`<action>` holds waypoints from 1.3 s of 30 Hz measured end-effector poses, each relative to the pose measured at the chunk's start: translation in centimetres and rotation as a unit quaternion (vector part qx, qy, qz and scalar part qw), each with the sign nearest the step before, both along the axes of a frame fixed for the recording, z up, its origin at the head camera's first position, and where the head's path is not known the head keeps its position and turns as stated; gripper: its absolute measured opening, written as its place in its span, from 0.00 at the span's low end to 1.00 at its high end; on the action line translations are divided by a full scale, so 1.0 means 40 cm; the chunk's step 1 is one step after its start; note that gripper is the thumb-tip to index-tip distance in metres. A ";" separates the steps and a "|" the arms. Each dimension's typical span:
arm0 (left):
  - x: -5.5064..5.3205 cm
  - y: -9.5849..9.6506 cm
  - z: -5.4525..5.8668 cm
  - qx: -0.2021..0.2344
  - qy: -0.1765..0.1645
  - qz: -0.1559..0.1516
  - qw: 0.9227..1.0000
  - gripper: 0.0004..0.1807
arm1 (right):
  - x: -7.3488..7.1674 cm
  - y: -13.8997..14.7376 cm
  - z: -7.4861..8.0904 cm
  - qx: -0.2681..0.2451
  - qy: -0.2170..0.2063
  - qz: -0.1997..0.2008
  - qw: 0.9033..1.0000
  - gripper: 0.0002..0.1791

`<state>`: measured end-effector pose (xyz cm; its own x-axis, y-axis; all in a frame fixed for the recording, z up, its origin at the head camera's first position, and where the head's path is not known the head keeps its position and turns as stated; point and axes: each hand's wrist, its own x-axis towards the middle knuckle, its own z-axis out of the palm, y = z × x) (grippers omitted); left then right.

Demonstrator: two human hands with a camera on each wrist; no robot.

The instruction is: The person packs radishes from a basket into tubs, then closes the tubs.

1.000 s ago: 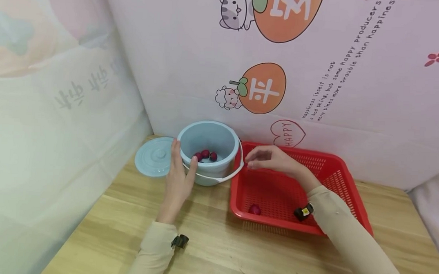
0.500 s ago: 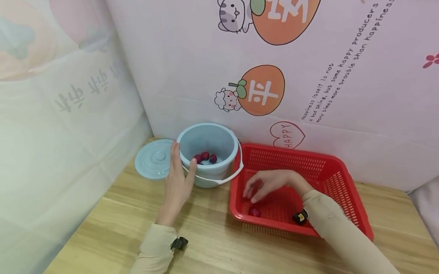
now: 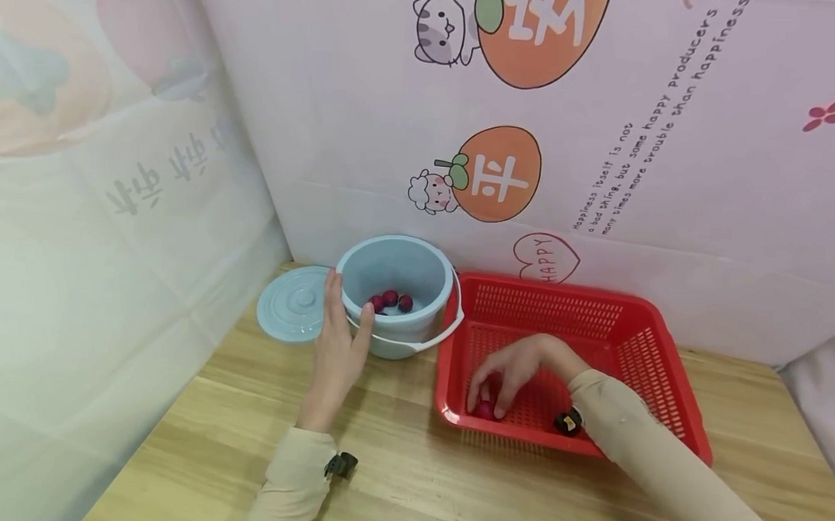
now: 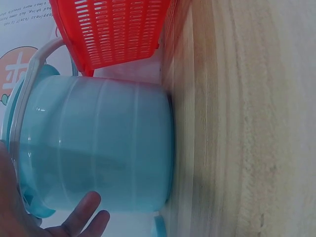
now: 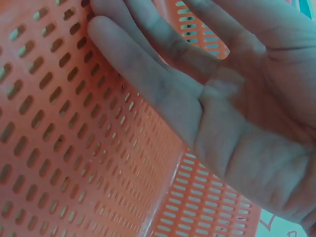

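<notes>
My left hand [image 3: 339, 356] rests against the near-left side of a light blue bucket [image 3: 393, 339], fingers fairly straight, thumb by the rim. In the left wrist view its fingers touch or lie beside the bucket wall [image 4: 103, 143]. Inside the bucket are several small dark red round fruits [image 3: 390, 298]. My right hand [image 3: 514, 367] reaches down into a red plastic basket [image 3: 639, 309]. Its thumb and fingers close round one dark red round fruit [image 3: 484, 409] at the near-left corner. In the right wrist view the curled hand [image 5: 207, 98] hides that fruit.
A light blue lid [image 3: 291, 305] lies on the wooden table [image 3: 395, 461], left of the bucket. The bucket's white handle [image 3: 424, 344] hangs down in front, near the basket's left rim. Printed cloth walls [image 3: 354, 118] stand behind and at the left.
My right hand has moved from beside the bucket's rim down to the basket's near-left corner and taken the fruit between its fingers. My left hand has stayed at the bucket.
</notes>
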<state>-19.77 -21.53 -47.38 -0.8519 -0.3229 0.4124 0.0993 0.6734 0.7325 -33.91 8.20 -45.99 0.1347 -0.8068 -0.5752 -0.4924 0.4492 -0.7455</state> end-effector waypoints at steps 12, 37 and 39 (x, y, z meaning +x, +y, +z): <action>0.006 0.001 -0.009 0.008 -0.018 0.004 1.000 0.43 | 0.003 0.001 -0.009 0.010 -0.015 -0.028 0.999 0.18; 0.005 0.004 -0.002 0.001 -0.006 0.001 1.000 0.43 | -0.049 0.053 0.062 -0.065 -0.028 -0.290 0.954 0.16; 0.005 0.003 -0.002 0.002 -0.005 0.004 1.000 0.43 | -0.059 0.053 0.070 -0.087 -0.030 -0.301 0.949 0.16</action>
